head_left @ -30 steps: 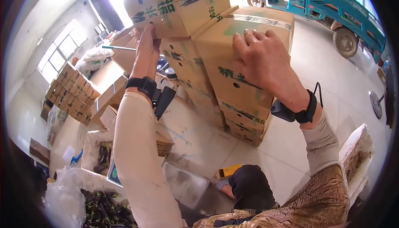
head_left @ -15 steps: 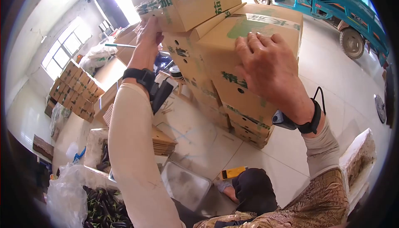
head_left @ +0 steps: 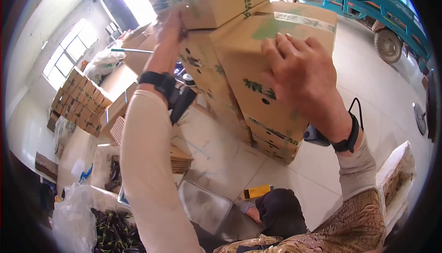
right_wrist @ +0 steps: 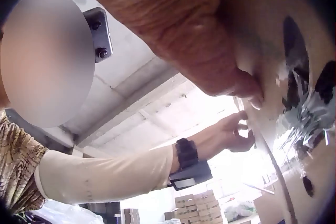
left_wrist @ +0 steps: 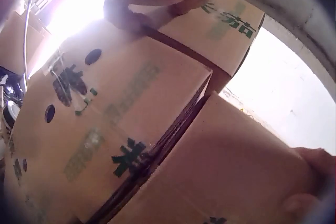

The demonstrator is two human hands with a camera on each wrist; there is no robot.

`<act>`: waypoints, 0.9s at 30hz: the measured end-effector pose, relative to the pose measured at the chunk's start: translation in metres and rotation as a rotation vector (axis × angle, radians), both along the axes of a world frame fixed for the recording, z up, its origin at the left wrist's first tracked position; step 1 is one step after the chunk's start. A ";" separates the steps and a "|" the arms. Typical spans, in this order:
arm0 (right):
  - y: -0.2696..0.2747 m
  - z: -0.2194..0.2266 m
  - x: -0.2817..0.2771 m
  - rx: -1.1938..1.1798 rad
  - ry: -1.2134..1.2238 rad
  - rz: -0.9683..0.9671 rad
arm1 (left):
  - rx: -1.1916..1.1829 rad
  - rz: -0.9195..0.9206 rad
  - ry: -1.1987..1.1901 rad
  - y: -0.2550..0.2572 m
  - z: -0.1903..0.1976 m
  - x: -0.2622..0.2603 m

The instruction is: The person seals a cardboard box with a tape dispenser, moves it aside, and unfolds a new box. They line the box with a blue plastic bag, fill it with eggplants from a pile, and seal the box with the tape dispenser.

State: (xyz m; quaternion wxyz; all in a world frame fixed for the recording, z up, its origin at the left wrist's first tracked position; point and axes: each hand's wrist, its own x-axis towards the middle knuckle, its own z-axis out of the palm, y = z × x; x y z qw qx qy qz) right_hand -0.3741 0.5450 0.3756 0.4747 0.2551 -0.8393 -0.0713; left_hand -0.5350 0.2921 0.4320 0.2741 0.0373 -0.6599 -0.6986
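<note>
In the head view, the upper carton [head_left: 214,4], cut off by the top edge, sits on the left stack [head_left: 202,71]; the left hand [head_left: 169,31] touches its side, blurred, so how far the fingers close cannot be told; the right hand [head_left: 304,75] rests loosely bent fingers on the right-hand carton [head_left: 235,36], thumb hidden. In the left wrist view, both hands are partly cut off; in the right wrist view, glare washes out the left fingertips.
</note>
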 end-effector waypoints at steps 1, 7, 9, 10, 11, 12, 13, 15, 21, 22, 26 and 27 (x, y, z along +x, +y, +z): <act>0.002 0.001 0.000 -0.029 -0.021 0.020 | -0.110 0.020 -0.101 -0.001 0.002 0.012; 0.003 0.000 -0.002 -0.055 -0.017 0.051 | -0.246 -0.021 -0.210 -0.027 0.008 0.020; 0.002 0.002 -0.002 -0.045 -0.019 0.053 | -0.250 -0.046 -0.210 -0.035 0.012 0.027; 0.003 0.002 -0.001 -0.050 -0.049 0.037 | -0.308 -0.058 -0.230 -0.038 0.013 0.030; 0.004 0.003 -0.002 -0.052 -0.073 0.021 | -0.363 -0.069 -0.244 -0.039 0.013 0.033; 0.004 0.001 -0.003 -0.050 -0.079 0.021 | -0.360 -0.069 -0.249 -0.041 0.013 0.035; 0.004 0.000 -0.004 -0.048 -0.039 0.023 | -0.414 -0.130 -0.225 -0.043 0.013 0.038; -0.001 -0.001 -0.004 -0.047 -0.002 0.045 | -0.464 -0.170 -0.207 -0.051 0.011 0.040; -0.003 0.000 0.000 0.007 -0.089 -0.176 | -0.062 -0.213 -0.084 -0.087 -0.036 0.057; -0.006 0.004 0.005 0.008 -0.174 -0.260 | -0.145 -0.181 -0.151 -0.102 -0.049 0.071; -0.015 -0.008 0.013 0.045 0.009 -0.271 | -0.097 0.010 -0.279 -0.202 -0.149 0.126; -0.018 -0.013 0.017 0.051 0.134 -0.209 | -0.092 0.071 -0.322 -0.219 -0.176 0.145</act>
